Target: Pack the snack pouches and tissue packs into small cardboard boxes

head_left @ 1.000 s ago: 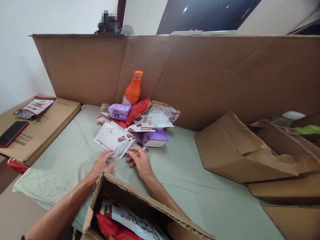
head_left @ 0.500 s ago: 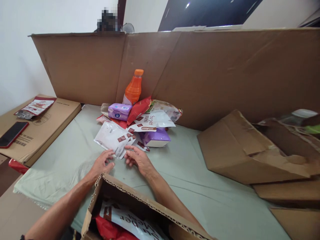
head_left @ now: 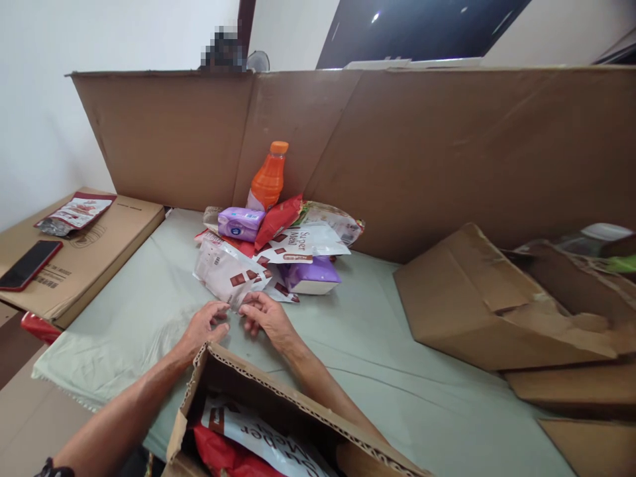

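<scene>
My left hand (head_left: 203, 327) and my right hand (head_left: 267, 317) meet at the near corner of a white sachet strip with brown squares (head_left: 229, 271). Both pinch that corner, and the strip's near end is lifted off the green cloth (head_left: 397, 371). Behind it lies a pile: a purple wipes pack (head_left: 240, 224), a red pouch (head_left: 277, 217), a white "Super" packet (head_left: 298, 242), a purple-and-white pouch (head_left: 311, 274) and an upright orange bottle (head_left: 269, 179).
An open carton (head_left: 278, 424) with red and white packets sits right under my arms. A tall cardboard wall (head_left: 397, 152) closes the back. Crumpled cardboard boxes (head_left: 497, 305) lie at right. On a flat box at left rest a phone (head_left: 30, 264) and a snack pouch (head_left: 74, 213).
Both hands closed on the sachet strip's near corner and raised it; the strip now curls up off the cloth instead of lying flat.
</scene>
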`<state>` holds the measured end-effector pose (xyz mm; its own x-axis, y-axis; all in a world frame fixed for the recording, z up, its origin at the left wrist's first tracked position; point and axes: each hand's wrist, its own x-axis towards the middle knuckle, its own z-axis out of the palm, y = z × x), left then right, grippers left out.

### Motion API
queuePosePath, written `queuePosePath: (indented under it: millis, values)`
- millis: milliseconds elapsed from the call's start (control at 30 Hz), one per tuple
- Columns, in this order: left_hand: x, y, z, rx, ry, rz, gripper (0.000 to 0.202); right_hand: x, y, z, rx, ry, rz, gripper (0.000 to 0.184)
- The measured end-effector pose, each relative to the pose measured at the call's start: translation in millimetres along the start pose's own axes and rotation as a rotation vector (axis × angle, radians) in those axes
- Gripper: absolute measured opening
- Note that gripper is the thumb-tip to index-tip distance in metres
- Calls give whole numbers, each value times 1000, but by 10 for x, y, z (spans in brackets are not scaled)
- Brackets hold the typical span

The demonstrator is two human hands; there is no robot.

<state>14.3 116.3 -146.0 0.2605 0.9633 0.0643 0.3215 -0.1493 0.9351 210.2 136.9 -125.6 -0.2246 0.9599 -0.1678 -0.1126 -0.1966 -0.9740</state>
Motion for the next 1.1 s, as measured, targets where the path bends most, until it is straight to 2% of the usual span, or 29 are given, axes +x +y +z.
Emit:
queuePosePath:
  millis: [133,267,500,800,1000,1100]
  values:
    - [-24,79,-3,8,10,2,42,22,24,31,-61,-32,24,42]
    - [-31,129,-3,15,16,19,36,48,65,48,-106,-11,11,38]
    - [-21,92,-2,27,30,28,42,4,131,-39,-149,201,-82,40]
    - [-28,102,-22,32,6,49,42,25,159,-125,-127,382,-92,36]
    - [-22,71,-19,46,-14,78,41,78,125,-145,-56,355,-90,47]
    - [-14,33,-18,61,-21,95,38,102,117,-159,-31,321,-71,47]
